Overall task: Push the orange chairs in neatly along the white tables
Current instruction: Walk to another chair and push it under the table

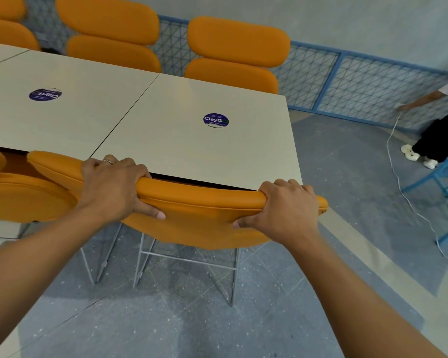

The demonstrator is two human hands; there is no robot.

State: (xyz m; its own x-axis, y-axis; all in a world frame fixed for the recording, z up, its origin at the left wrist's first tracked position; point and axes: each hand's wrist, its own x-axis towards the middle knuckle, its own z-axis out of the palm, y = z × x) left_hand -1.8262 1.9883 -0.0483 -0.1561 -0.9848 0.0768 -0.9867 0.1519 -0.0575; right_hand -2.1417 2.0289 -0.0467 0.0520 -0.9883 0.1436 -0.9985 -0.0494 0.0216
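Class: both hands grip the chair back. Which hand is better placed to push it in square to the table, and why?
Neither alone. The left hand and right hand grip opposite ends of the chair back, so both should push evenly.

The place looked like a canteen or food court: white tables [192, 140] stood pushed end to end, each bearing a round sticker [215, 120], with matching orange chairs [237, 52] along both sides and a blue mesh fence [360, 81] behind.
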